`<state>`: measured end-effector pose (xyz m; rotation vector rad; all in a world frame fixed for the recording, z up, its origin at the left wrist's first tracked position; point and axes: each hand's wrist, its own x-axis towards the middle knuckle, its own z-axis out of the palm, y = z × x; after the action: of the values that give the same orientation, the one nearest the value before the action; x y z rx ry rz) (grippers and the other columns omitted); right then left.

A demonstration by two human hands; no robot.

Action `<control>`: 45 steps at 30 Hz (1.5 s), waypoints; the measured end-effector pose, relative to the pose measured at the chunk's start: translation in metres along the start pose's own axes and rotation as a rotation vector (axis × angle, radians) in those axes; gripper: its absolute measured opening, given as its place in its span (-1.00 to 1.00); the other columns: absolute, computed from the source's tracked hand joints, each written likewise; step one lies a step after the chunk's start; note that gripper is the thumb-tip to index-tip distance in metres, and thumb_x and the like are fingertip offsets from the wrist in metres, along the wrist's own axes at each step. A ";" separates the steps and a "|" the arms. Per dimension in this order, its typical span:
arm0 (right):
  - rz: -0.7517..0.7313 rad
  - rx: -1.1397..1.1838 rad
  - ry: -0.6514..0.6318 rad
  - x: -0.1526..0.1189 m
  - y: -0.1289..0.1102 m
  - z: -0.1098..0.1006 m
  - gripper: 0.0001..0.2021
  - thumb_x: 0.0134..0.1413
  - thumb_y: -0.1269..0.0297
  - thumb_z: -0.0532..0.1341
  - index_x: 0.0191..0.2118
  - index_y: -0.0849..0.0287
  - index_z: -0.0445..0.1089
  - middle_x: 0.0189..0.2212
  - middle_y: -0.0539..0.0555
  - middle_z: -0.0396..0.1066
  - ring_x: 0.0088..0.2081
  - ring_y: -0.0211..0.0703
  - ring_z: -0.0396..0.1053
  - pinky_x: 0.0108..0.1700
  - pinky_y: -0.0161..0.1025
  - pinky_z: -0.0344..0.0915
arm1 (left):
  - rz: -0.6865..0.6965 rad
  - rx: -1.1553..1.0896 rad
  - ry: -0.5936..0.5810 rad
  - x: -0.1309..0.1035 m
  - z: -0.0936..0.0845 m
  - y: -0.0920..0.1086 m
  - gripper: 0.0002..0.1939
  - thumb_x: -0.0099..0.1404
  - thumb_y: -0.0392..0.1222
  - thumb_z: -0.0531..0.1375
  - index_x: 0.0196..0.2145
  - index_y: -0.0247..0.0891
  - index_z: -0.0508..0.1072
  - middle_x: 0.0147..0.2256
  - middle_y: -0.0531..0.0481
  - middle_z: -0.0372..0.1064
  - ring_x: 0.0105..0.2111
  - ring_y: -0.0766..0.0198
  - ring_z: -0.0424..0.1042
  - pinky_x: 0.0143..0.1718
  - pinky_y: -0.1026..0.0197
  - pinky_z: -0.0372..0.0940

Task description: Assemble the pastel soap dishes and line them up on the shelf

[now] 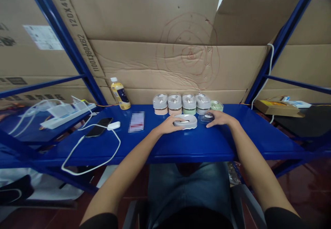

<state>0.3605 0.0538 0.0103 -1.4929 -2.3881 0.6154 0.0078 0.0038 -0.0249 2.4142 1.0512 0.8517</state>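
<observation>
My left hand [172, 124] holds the left side of a pale grey oval container [190, 122] on the blue tabletop, its fingers reaching over the rim. Just right of it, my right hand [218, 118] has its fingers curved around a clear lid [205, 118], gripping it near the table surface. Behind both hands stands a row of small containers with clear tops: stacks with an orange base [161, 111], another orange base [175, 111], a green base [189, 111] and a grey base [202, 111]. A lower green container [216, 105] sits at the row's right end.
A yellow bottle [121, 94] and a phone with a lit screen [137, 122] are on the left. Farther left lie a dark phone [99, 127], a white cable and a power strip [58, 119]. Blue posts flank the cardboard backing; an open cardboard box [278, 109] is at right.
</observation>
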 end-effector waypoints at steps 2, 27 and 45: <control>0.008 -0.020 0.000 0.003 0.001 0.004 0.08 -0.40 0.02 0.61 0.34 0.20 0.30 0.25 0.28 0.40 0.21 0.29 0.40 0.28 0.06 0.30 | 0.010 -0.001 0.003 0.000 0.002 -0.001 -0.49 0.28 0.20 0.33 0.06 -0.13 0.62 0.14 -0.17 0.43 0.21 -0.13 0.34 0.29 -0.15 0.22; 0.007 -0.096 0.014 0.010 0.008 0.009 -0.02 -0.27 -0.03 0.57 0.31 0.20 0.33 0.16 0.29 0.47 0.13 0.27 0.47 0.20 0.05 0.38 | -0.260 0.198 0.013 -0.019 -0.044 -0.024 -0.54 0.17 0.23 0.32 -0.12 -0.15 0.62 -0.09 -0.10 0.52 0.03 -0.08 0.46 0.13 -0.07 0.33; -0.305 0.160 0.235 -0.005 -0.037 0.009 -0.17 -0.13 -0.04 0.51 0.29 0.03 0.37 0.25 0.18 0.40 0.19 0.21 0.40 0.24 0.12 0.34 | -0.056 -0.055 0.107 -0.003 0.003 0.011 -0.05 0.03 0.12 0.50 0.29 -0.21 0.27 0.26 -0.23 0.33 0.24 -0.16 0.34 0.29 -0.16 0.22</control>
<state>0.3296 0.0336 0.0200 -1.0447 -2.2604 0.5130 0.0141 -0.0057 -0.0224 2.3053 1.1142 0.9869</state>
